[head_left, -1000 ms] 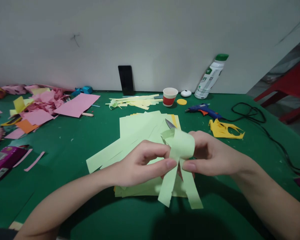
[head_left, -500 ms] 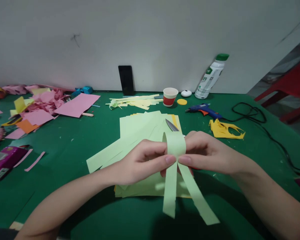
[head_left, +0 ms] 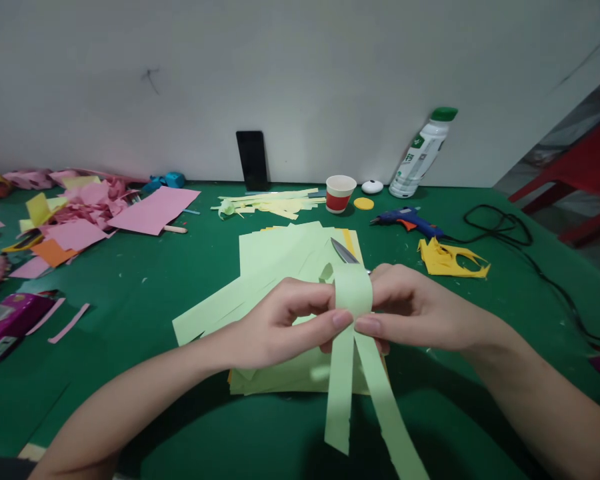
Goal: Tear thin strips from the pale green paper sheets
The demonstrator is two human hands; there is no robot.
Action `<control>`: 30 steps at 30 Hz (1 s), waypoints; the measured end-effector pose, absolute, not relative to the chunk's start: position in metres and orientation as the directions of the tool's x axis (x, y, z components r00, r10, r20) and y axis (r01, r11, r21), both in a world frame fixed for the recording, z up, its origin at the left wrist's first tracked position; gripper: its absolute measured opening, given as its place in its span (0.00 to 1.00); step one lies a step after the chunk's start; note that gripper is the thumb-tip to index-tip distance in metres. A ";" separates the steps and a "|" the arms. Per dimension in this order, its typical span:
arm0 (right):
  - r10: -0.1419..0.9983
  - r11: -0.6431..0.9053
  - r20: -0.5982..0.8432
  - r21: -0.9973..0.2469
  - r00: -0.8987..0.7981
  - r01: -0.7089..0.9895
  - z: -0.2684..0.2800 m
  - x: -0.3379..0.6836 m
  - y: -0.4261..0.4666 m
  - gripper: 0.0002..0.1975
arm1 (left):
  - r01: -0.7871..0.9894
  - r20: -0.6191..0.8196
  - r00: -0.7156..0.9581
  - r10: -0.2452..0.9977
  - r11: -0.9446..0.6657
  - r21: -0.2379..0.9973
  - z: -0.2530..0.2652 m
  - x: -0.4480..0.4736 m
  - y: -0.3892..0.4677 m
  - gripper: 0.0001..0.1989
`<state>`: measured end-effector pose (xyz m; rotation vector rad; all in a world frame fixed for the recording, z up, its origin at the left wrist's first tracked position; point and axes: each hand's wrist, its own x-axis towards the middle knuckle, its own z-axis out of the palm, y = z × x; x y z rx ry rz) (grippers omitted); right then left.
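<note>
Between my two hands I hold a pale green paper strip (head_left: 354, 287), bent into a loop and raised in front of me above the stacked light green sheets (head_left: 280, 257) on the green table (head_left: 180, 413). My left hand (head_left: 290, 327) pinches it where the two ends come together, thumb on the near face and fingers partly hidden behind; my right hand (head_left: 420, 307) pinches the same spot from the other side, its thumb tip just beside my left one

The loop stands up rounded, its broad front band smooth and flat, with a bit of the back curve showing at its upper left. Below my thumbs the strip splits into two tails like an upturned V. One drops nearly straight and finishes in a slanted cut; the other slants off to the right, past the bottom edge of my view. Small nicks roughen the tails' edges. Just behind the loop, a pointed metal blade (head_left: 344, 251) pokes up over the sheets
</note>
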<state>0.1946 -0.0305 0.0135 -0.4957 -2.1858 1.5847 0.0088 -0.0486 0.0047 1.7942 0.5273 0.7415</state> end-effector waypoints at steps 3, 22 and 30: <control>0.479 0.298 0.108 -0.953 -0.871 0.046 0.014 0.194 -0.030 0.15 | 0.013 0.215 0.728 0.651 -0.326 0.945 0.006 0.009 -0.049 0.14; 0.520 0.347 0.137 -0.936 -0.843 0.062 0.018 0.199 -0.030 0.06 | -0.018 0.253 0.672 0.696 -0.326 0.945 0.002 0.011 -0.050 0.06; 0.544 0.416 0.145 -0.902 -0.826 0.116 0.019 0.199 -0.030 0.04 | -0.009 0.241 0.651 0.720 -0.311 0.950 0.001 0.012 -0.049 0.04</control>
